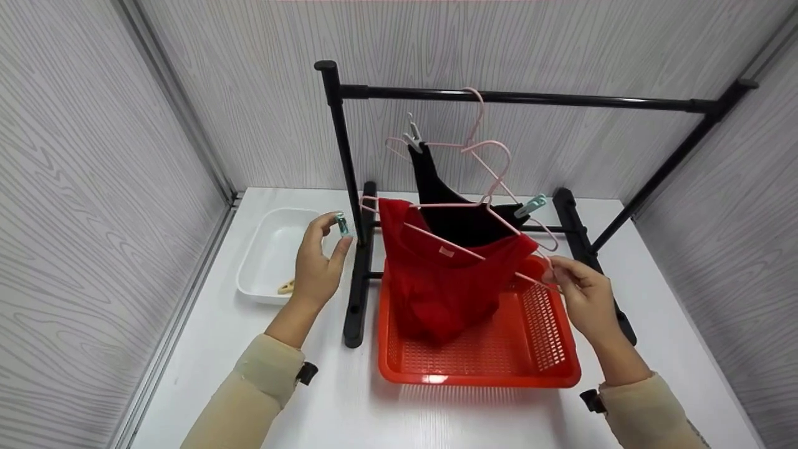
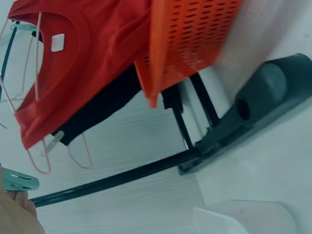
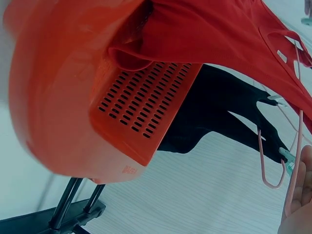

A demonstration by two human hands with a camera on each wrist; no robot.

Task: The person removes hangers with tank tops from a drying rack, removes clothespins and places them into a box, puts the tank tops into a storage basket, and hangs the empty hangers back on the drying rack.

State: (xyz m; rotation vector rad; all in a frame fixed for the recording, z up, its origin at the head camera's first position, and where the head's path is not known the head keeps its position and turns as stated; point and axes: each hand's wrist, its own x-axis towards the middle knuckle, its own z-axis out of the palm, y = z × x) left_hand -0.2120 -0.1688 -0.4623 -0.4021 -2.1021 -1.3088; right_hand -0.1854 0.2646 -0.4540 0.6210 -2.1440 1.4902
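Observation:
Between thumb and fingers my left hand (image 1: 319,265) pinches a green clothespin (image 1: 342,224), left of the rack's post. My right hand (image 1: 583,293) holds the right end of a pink hanger (image 1: 499,168) that carries a red tank top (image 1: 436,274). This top hangs in front of a black top (image 1: 467,226), its lower part down inside the red basket (image 1: 480,379). The black top is on a second pink hanger (image 1: 477,115) hooked over the rack bar, with a grey clothespin (image 1: 413,138) at its left strap and a green one at its right.
A black garment rack (image 1: 561,100) stands over the basket, its feet on the white table (image 1: 293,399). At the left lies a white tray (image 1: 249,274) with a yellow clothespin (image 1: 286,287) in it. Wood-grained panels enclose the back and sides.

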